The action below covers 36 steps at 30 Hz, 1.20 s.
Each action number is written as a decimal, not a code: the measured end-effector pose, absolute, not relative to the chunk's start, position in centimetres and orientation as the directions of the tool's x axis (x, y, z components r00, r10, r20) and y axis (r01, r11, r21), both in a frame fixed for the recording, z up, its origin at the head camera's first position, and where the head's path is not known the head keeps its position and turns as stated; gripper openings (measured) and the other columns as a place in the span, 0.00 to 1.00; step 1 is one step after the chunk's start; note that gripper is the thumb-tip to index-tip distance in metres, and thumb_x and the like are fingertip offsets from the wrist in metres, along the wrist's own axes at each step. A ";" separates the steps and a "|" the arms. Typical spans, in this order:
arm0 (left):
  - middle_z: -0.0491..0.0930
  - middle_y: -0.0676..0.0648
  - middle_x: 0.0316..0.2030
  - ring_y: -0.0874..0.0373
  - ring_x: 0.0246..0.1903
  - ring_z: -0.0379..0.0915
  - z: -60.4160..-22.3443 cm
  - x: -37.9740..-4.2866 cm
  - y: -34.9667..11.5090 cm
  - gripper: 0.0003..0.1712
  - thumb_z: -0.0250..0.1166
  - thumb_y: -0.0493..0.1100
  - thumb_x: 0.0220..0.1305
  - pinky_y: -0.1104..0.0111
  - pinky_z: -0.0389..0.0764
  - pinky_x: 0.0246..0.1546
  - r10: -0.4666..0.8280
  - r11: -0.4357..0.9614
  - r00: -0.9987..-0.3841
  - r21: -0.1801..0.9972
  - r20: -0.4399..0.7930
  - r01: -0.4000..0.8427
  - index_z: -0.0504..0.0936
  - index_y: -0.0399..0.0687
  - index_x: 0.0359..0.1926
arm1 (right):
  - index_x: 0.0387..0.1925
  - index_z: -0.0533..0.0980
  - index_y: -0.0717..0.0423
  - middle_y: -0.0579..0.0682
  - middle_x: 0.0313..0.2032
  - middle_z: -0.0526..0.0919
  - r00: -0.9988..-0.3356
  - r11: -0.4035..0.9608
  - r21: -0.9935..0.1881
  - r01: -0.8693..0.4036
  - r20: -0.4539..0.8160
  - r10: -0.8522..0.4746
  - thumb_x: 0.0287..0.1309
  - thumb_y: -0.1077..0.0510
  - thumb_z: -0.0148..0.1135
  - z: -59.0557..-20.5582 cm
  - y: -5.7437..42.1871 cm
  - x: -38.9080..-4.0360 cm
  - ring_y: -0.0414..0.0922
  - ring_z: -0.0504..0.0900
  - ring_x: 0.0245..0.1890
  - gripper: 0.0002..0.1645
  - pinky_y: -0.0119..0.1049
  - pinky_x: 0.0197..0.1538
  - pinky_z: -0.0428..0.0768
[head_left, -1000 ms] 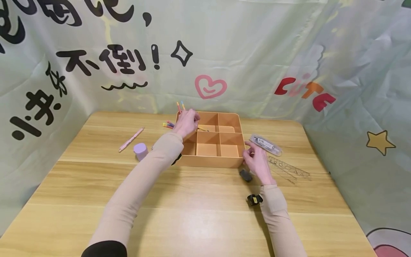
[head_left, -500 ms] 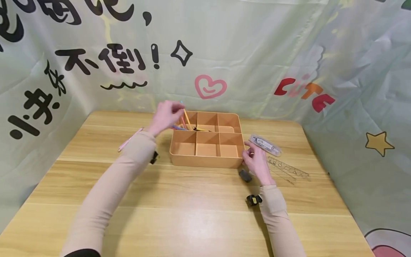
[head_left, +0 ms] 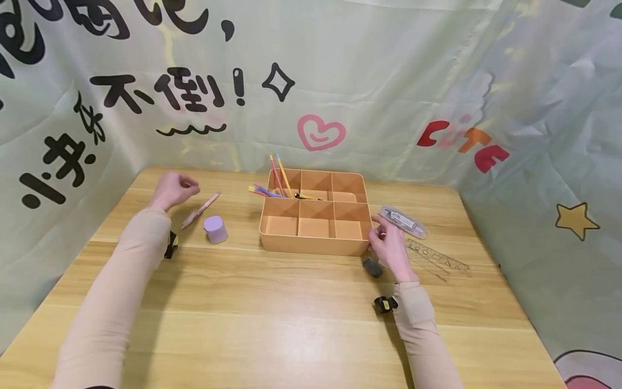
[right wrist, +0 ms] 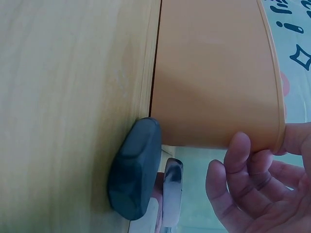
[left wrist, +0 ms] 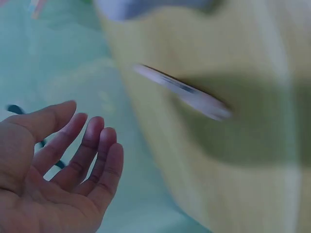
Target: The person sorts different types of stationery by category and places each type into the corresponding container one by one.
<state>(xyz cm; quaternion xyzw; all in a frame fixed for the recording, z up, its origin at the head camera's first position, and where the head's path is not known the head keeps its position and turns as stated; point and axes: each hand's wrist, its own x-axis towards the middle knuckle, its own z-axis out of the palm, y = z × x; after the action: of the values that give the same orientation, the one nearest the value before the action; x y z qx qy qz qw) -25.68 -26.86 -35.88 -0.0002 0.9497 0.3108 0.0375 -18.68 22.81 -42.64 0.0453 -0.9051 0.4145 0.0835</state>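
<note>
My left hand is at the left of the table, just beyond a pink pen. In the left wrist view its fingers are loosely bent with nothing in them, and the pen lies apart from them. A tan divided organizer box stands at the middle back. Its right front corner is held by my right hand; the right wrist view shows fingers bent against the wall and rim of the box. Colored pencils lean in its back left compartment, and a yellow pencil reaches into the middle one.
A purple cylinder sits between pen and box. Right of the box lie a clear oblong case and transparent rulers. A dark rounded block is beside my right hand. Printed cloth hangs behind the table.
My left hand has gone from the pencils in the box leftward, past the purple cylinder, to the far side of the pink pen. My right hand stays at the box corner.
</note>
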 end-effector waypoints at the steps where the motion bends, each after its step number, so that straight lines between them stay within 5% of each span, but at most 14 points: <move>1: 0.77 0.24 0.55 0.32 0.54 0.74 -36.4 -25.6 -27.3 0.23 0.59 0.42 0.71 0.45 0.77 0.55 0.019 0.816 -0.996 0.578 -0.085 -0.034 0.77 0.26 0.57 | 0.63 0.72 0.71 0.62 0.29 0.83 -0.982 0.655 -0.740 -0.152 0.190 -0.013 0.65 0.65 0.52 -42.6 22.8 -18.7 0.56 0.87 0.24 0.26 0.24 0.26 0.78; 26: 0.80 0.26 0.50 0.35 0.50 0.72 -40.3 -24.9 -28.0 0.21 0.67 0.39 0.62 0.48 0.74 0.52 -0.069 0.834 -0.973 0.522 -0.222 -0.178 0.80 0.27 0.52 | 0.62 0.73 0.72 0.61 0.28 0.82 -0.978 0.645 -0.746 -0.166 0.208 -0.011 0.65 0.66 0.54 -42.6 22.8 -18.7 0.49 0.85 0.21 0.25 0.24 0.25 0.78; 36: 0.81 0.28 0.46 0.40 0.44 0.72 -40.6 -25.1 -27.7 0.18 0.68 0.38 0.62 0.60 0.72 0.41 -0.069 0.844 -0.972 0.507 -0.223 -0.176 0.81 0.29 0.49 | 0.62 0.73 0.72 0.61 0.28 0.83 -0.977 0.653 -0.738 -0.168 0.211 -0.012 0.64 0.66 0.54 -42.6 22.9 -18.7 0.41 0.83 0.19 0.25 0.24 0.26 0.77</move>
<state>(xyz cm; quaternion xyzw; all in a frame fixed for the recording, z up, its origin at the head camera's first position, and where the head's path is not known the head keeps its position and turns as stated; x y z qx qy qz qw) -25.06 -27.69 -40.59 -0.0640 0.9552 0.2717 0.0983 -18.72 22.87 -42.65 0.0496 -0.9043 0.4134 0.0941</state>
